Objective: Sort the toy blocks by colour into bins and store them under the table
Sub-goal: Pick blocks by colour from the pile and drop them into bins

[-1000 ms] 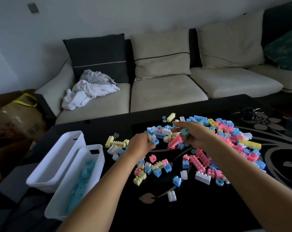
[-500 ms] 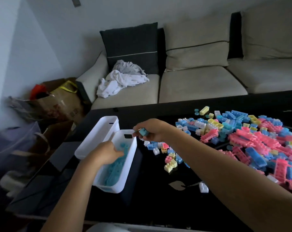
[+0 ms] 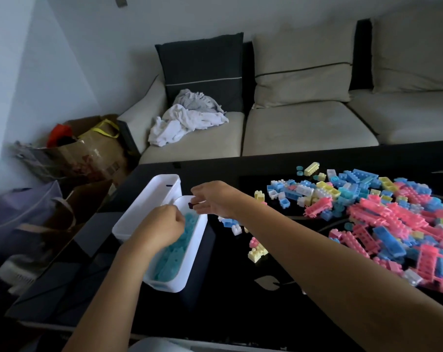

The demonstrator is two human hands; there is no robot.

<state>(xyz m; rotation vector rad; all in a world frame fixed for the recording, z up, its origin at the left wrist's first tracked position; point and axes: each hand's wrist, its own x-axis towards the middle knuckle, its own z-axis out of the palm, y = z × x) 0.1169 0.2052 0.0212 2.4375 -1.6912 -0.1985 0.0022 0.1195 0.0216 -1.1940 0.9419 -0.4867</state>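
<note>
Both hands hang over the white bin [image 3: 187,280] of blue blocks [image 3: 173,259] near the table [image 3: 240,313] edge. The left hand [image 3: 162,228] is curled; any held block is hidden. The right hand [image 3: 213,201] is slack, apparently empty. Release low inside the rim, then fetch blue from the mixed pile [image 3: 372,214].

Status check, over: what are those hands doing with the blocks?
Left hand, right hand over bin of blue blocks; grips unclear. Mixed block pile unsorted on table. Nothing blocking.
</note>
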